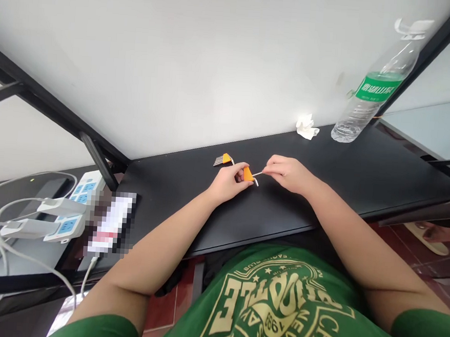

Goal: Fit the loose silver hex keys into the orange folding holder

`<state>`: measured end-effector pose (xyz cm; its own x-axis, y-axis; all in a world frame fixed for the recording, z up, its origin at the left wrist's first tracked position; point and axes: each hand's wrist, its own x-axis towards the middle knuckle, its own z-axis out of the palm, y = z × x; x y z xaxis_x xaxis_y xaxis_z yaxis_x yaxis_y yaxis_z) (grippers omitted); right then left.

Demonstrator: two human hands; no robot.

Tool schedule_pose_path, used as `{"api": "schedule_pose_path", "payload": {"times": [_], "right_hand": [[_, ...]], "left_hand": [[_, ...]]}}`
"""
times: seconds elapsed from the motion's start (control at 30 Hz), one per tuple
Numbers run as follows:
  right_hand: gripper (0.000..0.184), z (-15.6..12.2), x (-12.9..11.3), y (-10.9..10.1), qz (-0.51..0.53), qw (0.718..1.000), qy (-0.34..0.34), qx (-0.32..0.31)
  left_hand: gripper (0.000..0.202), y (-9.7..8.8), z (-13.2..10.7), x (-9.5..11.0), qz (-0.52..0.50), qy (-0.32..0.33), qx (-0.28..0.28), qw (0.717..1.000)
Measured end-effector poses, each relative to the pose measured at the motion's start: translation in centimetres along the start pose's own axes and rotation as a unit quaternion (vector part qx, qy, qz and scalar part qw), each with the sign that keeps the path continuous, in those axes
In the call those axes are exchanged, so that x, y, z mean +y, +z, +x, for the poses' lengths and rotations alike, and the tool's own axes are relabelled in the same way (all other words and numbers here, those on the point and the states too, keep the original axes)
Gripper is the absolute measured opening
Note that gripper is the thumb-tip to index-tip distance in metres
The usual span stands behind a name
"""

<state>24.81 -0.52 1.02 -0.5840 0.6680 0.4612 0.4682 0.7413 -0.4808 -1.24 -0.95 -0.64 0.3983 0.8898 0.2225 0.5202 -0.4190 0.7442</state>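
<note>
Widest of all I see is the black counter, spanning the middle of the frame. The clear bottle stands well apart at the upper right. Over the counter's centre, the left hand and the right hand face each other with a narrow gap between. Just above the left hand in the frame, and nearer to it than to the right, lies a second key set, its bundled rods pointing left.

The left grip is narrow, thumb and fingers closed on an orange holder at the frame's centre. The right grip is a tight fingertip pinch on a thin metal rod. That rod lies left of the pinch; its long axis runs almost level, dropping slightly leftward to the holder's right edge. I can't tell whether its end sits inside. Smallest, a bent key end slants down from the holder, just below the rod.
</note>
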Motion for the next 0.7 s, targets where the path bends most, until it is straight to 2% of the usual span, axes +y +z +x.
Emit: {"api": "schedule_pose_path", "payload": {"times": [0.1,0.17,0.3,0.37,0.43,0.5,0.53,0.6,0.7], "right_hand": [[0.023,0.5,-0.6,0.8,0.033,0.999,0.013,-0.018],[0.017,1.1,-0.8,1.6,0.105,0.991,0.068,-0.041],[0.010,2.1,-0.8,3.1,0.311,0.923,0.212,-0.079],[0.010,2.2,-0.5,3.1,0.329,0.909,0.242,-0.081],[0.009,1.9,0.1,2.5,0.242,0.939,0.236,-0.061],[0.006,1.3,1.1,1.3,0.071,0.975,0.209,-0.019],[0.009,0.9,1.6,0.7,-0.021,0.980,0.196,-0.007],[0.012,0.3,2.6,-0.3,-0.124,0.968,0.215,-0.032],[0.017,-0.1,3.4,-1.1,-0.170,0.954,0.232,-0.083]], "left_hand": [[0.044,0.1,-0.1,0.4,0.001,0.016,0.000,1.000],[0.037,0.2,0.0,0.8,0.016,0.041,-0.010,0.999],[0.029,0.0,0.1,1.2,0.075,0.081,-0.033,0.993],[0.032,-0.1,0.1,1.1,0.096,0.073,-0.034,0.992],[0.039,-0.2,0.0,1.0,0.106,0.048,-0.027,0.993],[0.047,-0.3,-0.1,0.8,0.110,0.018,-0.015,0.994],[0.048,-0.3,-0.2,0.8,0.110,0.007,-0.011,0.994],[0.048,-0.4,-0.2,0.6,0.106,-0.007,-0.010,0.994],[0.046,-0.4,-0.2,0.4,0.099,-0.015,-0.008,0.995]]}}
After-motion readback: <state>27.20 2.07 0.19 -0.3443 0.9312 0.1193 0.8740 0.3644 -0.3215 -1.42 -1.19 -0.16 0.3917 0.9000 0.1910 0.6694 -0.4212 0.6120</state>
